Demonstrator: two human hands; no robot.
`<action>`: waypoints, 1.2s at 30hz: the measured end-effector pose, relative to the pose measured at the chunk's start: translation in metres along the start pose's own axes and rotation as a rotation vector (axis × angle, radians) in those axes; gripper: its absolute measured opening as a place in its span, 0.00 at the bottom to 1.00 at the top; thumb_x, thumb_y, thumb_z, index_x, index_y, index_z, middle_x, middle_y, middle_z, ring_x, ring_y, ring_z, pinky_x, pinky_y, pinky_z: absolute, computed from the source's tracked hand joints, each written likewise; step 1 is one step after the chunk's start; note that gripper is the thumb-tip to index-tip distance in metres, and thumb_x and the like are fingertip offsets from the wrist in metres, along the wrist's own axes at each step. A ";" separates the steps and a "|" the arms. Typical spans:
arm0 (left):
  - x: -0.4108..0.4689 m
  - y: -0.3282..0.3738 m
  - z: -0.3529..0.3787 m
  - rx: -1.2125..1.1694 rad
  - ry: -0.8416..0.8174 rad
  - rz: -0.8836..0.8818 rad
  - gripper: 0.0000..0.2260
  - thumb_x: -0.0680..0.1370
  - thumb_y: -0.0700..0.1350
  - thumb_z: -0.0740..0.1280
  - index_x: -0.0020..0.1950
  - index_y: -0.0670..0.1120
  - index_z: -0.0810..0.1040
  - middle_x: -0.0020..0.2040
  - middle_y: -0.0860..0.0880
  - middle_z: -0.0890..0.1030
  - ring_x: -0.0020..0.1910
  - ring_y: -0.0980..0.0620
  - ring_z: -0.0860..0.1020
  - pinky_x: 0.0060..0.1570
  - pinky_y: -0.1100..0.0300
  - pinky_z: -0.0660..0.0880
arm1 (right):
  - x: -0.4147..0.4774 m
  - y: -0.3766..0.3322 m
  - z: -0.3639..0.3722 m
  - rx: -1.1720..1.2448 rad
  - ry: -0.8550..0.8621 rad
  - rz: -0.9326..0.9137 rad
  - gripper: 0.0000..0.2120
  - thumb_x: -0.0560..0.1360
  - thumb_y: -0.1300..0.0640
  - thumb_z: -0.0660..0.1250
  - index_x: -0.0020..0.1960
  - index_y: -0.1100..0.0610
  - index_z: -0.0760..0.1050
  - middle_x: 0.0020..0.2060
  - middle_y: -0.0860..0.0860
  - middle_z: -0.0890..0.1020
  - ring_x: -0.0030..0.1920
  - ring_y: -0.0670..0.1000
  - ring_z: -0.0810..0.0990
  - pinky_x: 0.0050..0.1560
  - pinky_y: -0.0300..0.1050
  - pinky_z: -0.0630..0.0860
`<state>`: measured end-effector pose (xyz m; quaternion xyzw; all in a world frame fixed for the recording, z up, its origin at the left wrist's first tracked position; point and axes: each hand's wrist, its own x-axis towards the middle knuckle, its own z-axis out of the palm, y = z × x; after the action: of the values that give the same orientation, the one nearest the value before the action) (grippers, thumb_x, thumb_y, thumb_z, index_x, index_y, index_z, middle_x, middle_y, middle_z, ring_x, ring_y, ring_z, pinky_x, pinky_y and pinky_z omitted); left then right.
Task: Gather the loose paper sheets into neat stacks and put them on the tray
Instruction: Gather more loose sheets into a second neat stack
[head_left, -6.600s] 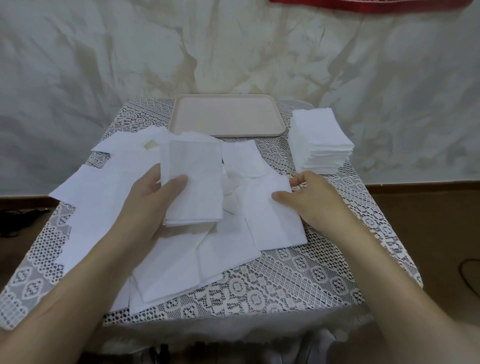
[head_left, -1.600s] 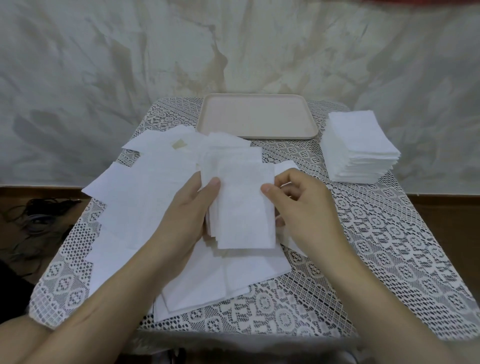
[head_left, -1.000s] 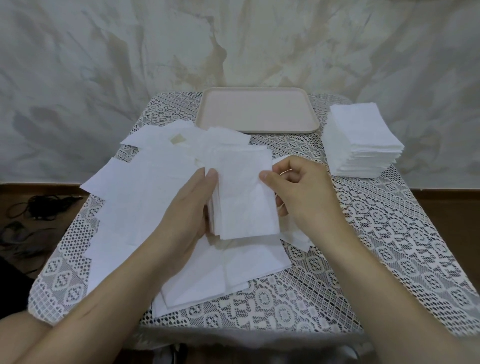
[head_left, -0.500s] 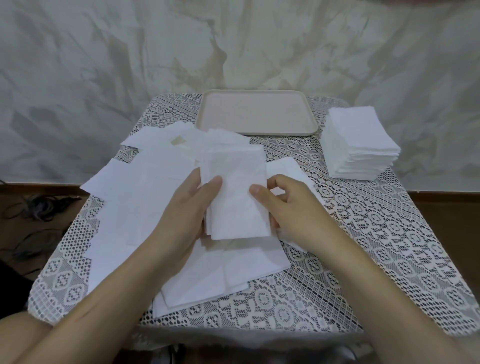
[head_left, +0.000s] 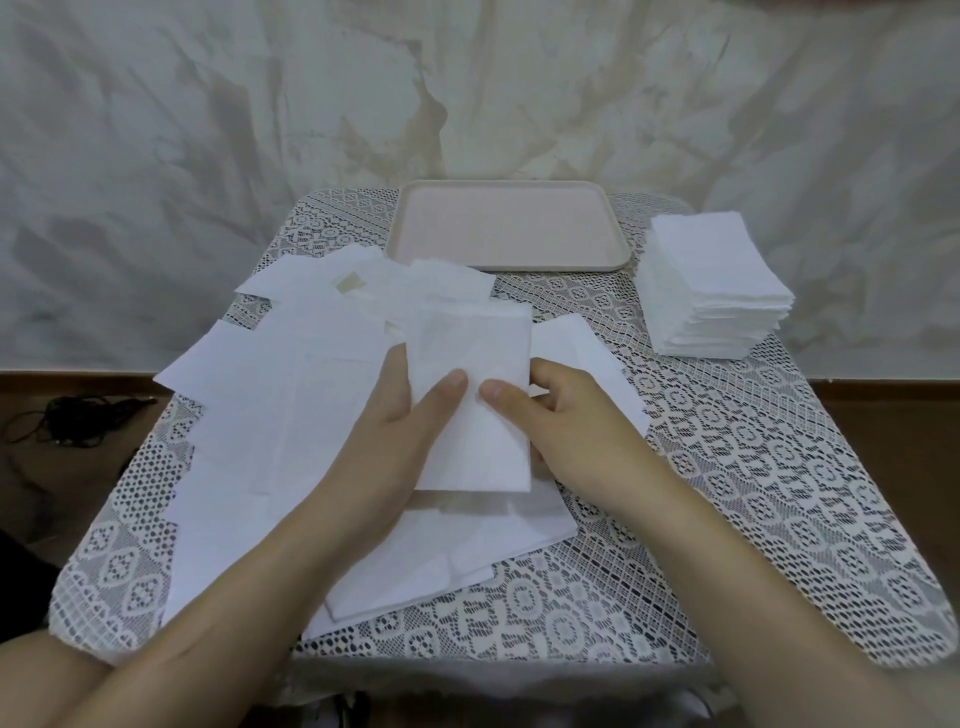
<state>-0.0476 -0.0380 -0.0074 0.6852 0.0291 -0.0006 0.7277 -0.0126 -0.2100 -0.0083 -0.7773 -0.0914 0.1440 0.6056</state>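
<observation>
Mottled grey-and-tan wall (head_left: 208, 130) backs a small table draped in white lace cloth (head_left: 753, 493), its openwork pattern of ovals and lattice showing dark through the holes. Between the two hands a bundle (head_left: 472, 364) of thin, soft-looking white rectangular sheets stands tilted off the cloth. The left hand (head_left: 400, 431) grips its left edge, thumb (head_left: 447, 387) flat on the front and fingers curled behind. The right hand (head_left: 561, 421) grips the right edge the same way, thumb (head_left: 498, 392) on the front, fingers hidden behind the paper. Under and left of the left fingers, loose sheets (head_left: 270, 395) lie overlapped at odd angles, flat and matte; one more sheet (head_left: 576, 343) lies just right of the right fingers. Straight beyond the fingertips sits a smooth pale-pink tray (head_left: 509, 266), a rounded rectangle with a low rim and nothing on it. Well right of the right fingers rises a thick squared stack (head_left: 717, 280) with slightly ragged edges. Dark cables (head_left: 72, 415) lie on the floor far left. Half a second ago the thumbs stood apart on the bundle; now they nearly meet at its middle. Several seconds back the left hand alone held the bundle while the right rested on a sheet on the cloth.
</observation>
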 end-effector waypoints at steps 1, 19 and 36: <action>0.000 0.000 -0.001 0.012 0.002 0.006 0.15 0.82 0.54 0.69 0.69 0.57 0.74 0.61 0.55 0.85 0.61 0.51 0.84 0.65 0.40 0.79 | 0.000 -0.001 0.000 0.003 0.004 0.005 0.17 0.77 0.40 0.69 0.54 0.53 0.80 0.42 0.52 0.88 0.44 0.57 0.87 0.50 0.61 0.83; 0.005 0.002 -0.009 -0.013 0.039 0.010 0.16 0.78 0.53 0.70 0.65 0.51 0.80 0.59 0.44 0.87 0.59 0.38 0.85 0.60 0.27 0.78 | -0.005 -0.011 -0.014 -0.101 -0.068 -0.049 0.10 0.73 0.45 0.76 0.46 0.49 0.80 0.40 0.48 0.84 0.41 0.49 0.82 0.47 0.54 0.80; 0.024 0.003 -0.012 0.276 0.005 0.208 0.13 0.78 0.52 0.71 0.62 0.57 0.78 0.57 0.53 0.86 0.59 0.47 0.83 0.63 0.35 0.77 | -0.001 -0.012 -0.020 0.085 0.243 -0.153 0.19 0.79 0.61 0.71 0.67 0.50 0.72 0.53 0.43 0.82 0.49 0.38 0.82 0.49 0.33 0.77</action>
<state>-0.0239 -0.0245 -0.0058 0.7780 -0.0406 0.0723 0.6227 -0.0062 -0.2255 0.0076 -0.7535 -0.0703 0.0062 0.6537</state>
